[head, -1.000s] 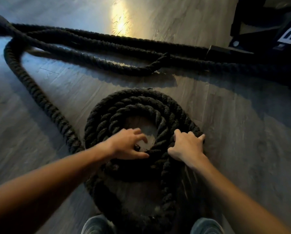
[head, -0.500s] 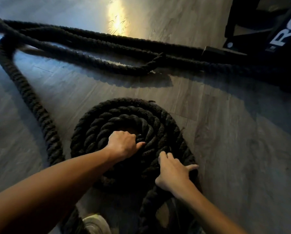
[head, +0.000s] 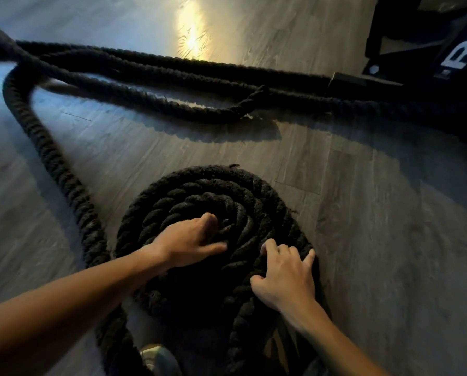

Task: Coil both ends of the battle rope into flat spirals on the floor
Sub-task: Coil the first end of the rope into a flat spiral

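Head view: thick black twisted-fibre battle rope spiral (head: 200, 191) lay flat on grey plank floor (head: 389, 240). Left hand (head: 189, 242) dug curled fingers into its centre, likely pinning the core; actual grasp unclear. Right hand (head: 284, 275), fingers spread, pressed the outer turn, likely snugging it.

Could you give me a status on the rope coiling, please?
Left hand at centre of coil, fingers curled in. Right hand pressing outer turn. Several flat turns; loose rope at left uncoiled. Black machine far right, apart.
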`<state>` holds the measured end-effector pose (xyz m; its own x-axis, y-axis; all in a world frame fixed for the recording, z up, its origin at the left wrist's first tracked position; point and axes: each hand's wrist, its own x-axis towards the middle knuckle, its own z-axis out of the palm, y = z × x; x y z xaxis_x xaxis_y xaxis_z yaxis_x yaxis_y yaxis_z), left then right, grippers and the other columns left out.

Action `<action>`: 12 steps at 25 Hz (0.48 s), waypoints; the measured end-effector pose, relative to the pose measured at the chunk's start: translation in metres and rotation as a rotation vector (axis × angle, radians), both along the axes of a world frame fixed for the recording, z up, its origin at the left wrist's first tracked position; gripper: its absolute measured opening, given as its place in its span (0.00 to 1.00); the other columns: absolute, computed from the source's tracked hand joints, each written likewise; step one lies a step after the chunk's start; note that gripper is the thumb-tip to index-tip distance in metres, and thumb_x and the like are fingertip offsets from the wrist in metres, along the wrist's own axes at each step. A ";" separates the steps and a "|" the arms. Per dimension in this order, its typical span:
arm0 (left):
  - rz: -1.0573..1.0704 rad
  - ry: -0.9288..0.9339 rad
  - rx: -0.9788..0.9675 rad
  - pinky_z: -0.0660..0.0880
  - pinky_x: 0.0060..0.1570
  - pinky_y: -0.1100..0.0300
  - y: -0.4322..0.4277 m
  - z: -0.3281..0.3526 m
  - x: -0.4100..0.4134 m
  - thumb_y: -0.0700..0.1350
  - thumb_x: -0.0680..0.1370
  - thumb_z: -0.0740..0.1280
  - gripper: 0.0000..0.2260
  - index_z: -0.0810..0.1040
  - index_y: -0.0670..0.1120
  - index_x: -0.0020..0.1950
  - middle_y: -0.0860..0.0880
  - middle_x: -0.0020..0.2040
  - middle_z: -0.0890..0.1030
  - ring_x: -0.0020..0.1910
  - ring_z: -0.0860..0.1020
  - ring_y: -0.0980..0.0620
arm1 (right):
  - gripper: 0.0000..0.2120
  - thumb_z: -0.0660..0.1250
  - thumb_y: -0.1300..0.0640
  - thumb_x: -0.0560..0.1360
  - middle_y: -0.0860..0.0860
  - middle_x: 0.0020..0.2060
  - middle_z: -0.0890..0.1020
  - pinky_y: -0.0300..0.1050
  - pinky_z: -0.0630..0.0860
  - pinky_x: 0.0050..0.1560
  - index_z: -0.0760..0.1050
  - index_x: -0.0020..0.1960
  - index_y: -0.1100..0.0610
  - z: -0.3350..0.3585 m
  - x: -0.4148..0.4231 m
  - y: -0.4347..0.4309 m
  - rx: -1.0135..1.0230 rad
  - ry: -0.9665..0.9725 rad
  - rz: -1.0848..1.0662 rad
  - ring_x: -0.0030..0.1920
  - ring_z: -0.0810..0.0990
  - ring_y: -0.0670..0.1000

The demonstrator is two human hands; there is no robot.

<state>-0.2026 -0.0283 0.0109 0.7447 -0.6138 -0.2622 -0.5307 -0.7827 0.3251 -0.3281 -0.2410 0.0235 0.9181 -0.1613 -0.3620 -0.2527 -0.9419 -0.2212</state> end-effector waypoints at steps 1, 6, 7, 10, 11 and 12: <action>-0.203 -0.059 -0.003 0.72 0.60 0.52 0.022 0.002 -0.002 0.79 0.69 0.59 0.38 0.65 0.58 0.71 0.51 0.62 0.79 0.61 0.77 0.48 | 0.23 0.60 0.46 0.64 0.46 0.50 0.75 0.71 0.50 0.73 0.65 0.59 0.46 -0.004 -0.001 -0.003 0.022 -0.032 -0.021 0.57 0.73 0.53; -0.698 -0.025 0.465 0.38 0.73 0.29 0.070 0.001 -0.011 0.87 0.56 0.55 0.57 0.41 0.67 0.79 0.41 0.78 0.61 0.79 0.54 0.39 | 0.15 0.61 0.56 0.60 0.42 0.39 0.71 0.74 0.49 0.74 0.68 0.47 0.46 -0.027 0.003 -0.017 0.158 -0.310 -0.048 0.44 0.73 0.48; -0.710 -0.014 0.492 0.35 0.72 0.29 0.064 0.001 -0.009 0.86 0.55 0.56 0.58 0.38 0.67 0.78 0.40 0.78 0.60 0.79 0.53 0.38 | 0.14 0.61 0.56 0.61 0.42 0.39 0.71 0.74 0.49 0.73 0.69 0.46 0.47 -0.031 0.006 -0.020 0.159 -0.323 -0.021 0.44 0.73 0.48; -0.691 -0.089 0.497 0.34 0.72 0.30 0.049 0.002 -0.010 0.86 0.54 0.56 0.59 0.37 0.65 0.78 0.38 0.75 0.64 0.73 0.62 0.35 | 0.12 0.64 0.54 0.64 0.43 0.42 0.74 0.73 0.48 0.74 0.71 0.48 0.49 -0.023 0.020 -0.027 0.161 -0.310 0.012 0.51 0.74 0.50; -0.663 -0.110 0.499 0.36 0.72 0.30 0.048 0.002 -0.013 0.86 0.55 0.55 0.58 0.38 0.65 0.78 0.38 0.73 0.65 0.69 0.65 0.35 | 0.13 0.64 0.53 0.65 0.45 0.45 0.76 0.72 0.46 0.75 0.72 0.50 0.50 -0.019 0.024 -0.025 0.141 -0.306 0.001 0.56 0.73 0.52; -0.625 -0.123 0.500 0.38 0.72 0.30 0.048 0.000 -0.016 0.86 0.55 0.54 0.58 0.38 0.65 0.79 0.38 0.72 0.67 0.67 0.67 0.35 | 0.16 0.65 0.53 0.65 0.47 0.50 0.77 0.72 0.44 0.75 0.73 0.52 0.50 -0.014 0.027 -0.021 0.096 -0.308 -0.021 0.63 0.71 0.55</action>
<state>-0.2187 0.0202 0.0111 0.3442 -0.7579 -0.5541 -0.9272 -0.3673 -0.0736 -0.3009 -0.2624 0.0093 0.9837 -0.1602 -0.0817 -0.1793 -0.9083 -0.3779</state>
